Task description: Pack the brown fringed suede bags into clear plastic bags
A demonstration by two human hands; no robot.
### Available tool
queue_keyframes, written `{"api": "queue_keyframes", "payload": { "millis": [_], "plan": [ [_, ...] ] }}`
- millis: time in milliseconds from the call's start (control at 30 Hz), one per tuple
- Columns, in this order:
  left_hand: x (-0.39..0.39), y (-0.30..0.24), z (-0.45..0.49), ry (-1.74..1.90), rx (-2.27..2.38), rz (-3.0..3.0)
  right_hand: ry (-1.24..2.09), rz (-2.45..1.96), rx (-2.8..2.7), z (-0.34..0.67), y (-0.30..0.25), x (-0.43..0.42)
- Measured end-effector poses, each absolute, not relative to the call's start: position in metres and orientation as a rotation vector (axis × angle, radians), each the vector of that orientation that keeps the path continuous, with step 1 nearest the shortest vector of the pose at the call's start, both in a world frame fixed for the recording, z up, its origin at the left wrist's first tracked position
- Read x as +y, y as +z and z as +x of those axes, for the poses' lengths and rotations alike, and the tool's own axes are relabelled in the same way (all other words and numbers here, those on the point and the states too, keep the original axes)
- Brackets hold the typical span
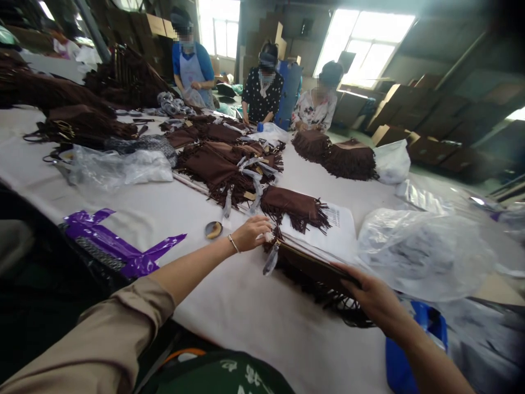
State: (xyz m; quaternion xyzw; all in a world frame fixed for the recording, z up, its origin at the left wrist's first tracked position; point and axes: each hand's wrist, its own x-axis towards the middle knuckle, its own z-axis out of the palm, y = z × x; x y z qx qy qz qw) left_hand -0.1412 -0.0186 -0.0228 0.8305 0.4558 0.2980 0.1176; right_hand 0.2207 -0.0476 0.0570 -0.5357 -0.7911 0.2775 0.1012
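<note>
My right hand point(371, 293) grips the right end of a dark brown fringed bag point(314, 268), thumb on one side and fingers on the other. The bag is tilted over the white table, its fringe hanging toward me. At the bag's left end is my left hand point(253, 232), fingers bent around a small whitish bit that I cannot make out. A plastic-wrapped tag or pull point(270, 260) dangles from that end. Just beyond lies another brown fringed bag point(293, 202) on white sheets point(342, 224).
Brown bags point(213, 164) are heaped mid-table, with a small round dish point(213, 230) nearer me. Purple tape point(110, 241) lies left; clear plastic bags point(422, 251) and a blue container point(402, 350) are at right. Several people stand across the table point(229, 306).
</note>
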Motion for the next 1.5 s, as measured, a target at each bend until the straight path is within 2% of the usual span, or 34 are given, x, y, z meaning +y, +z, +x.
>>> {"api": "queue_keyframes", "payload": {
  "millis": [133,333,500,633,767,867,1000,1067,1133,1233,1367,1433,1500],
  "plan": [
    [-0.022,0.003,-0.139,0.916,1.296,2.059,0.937,-1.59,-2.257,0.234,0.08,-0.04],
    [-0.029,0.024,-0.129,0.798,0.917,1.234,1.4,-1.556,-2.149,0.239,0.116,-0.025],
    [-0.022,0.052,-0.106,0.5,1.036,1.431,1.549,-1.593,-2.143,0.238,0.145,-0.014],
    [0.001,0.052,-0.089,0.395,1.208,1.65,1.365,-1.633,-2.333,0.238,0.159,0.007],
    [0.04,0.052,-0.089,0.712,1.383,1.862,1.167,-1.607,-2.422,0.241,0.166,0.031],
    [0.065,0.077,-0.102,1.006,1.383,2.122,0.892,-1.575,-2.453,0.239,0.178,0.041],
    [0.063,0.116,-0.128,1.071,1.514,2.486,0.547,-1.366,-2.505,0.232,0.184,0.034],
    [0.041,0.115,-0.142,1.005,1.545,2.697,0.385,-1.191,-2.522,0.228,0.166,0.018],
    [0.008,0.089,-0.154,0.864,1.489,2.896,0.24,-1.025,-2.555,0.225,0.126,-0.007],
    [-0.056,0.017,-0.164,0.537,1.404,3.034,0.111,-0.874,-2.676,0.222,0.034,-0.056],
    [-0.133,-0.074,-0.159,0.163,1.374,2.907,0.11,-0.83,-2.785,0.221,-0.082,-0.124],
    [-0.154,-0.092,-0.152,0.093,1.473,2.78,0.102,-0.895,-2.753,0.223,-0.111,-0.145],
    [-0.164,-0.092,-0.147,0.076,1.576,2.637,0.107,-0.925,-2.742,0.225,-0.116,-0.152]
  ]
}}
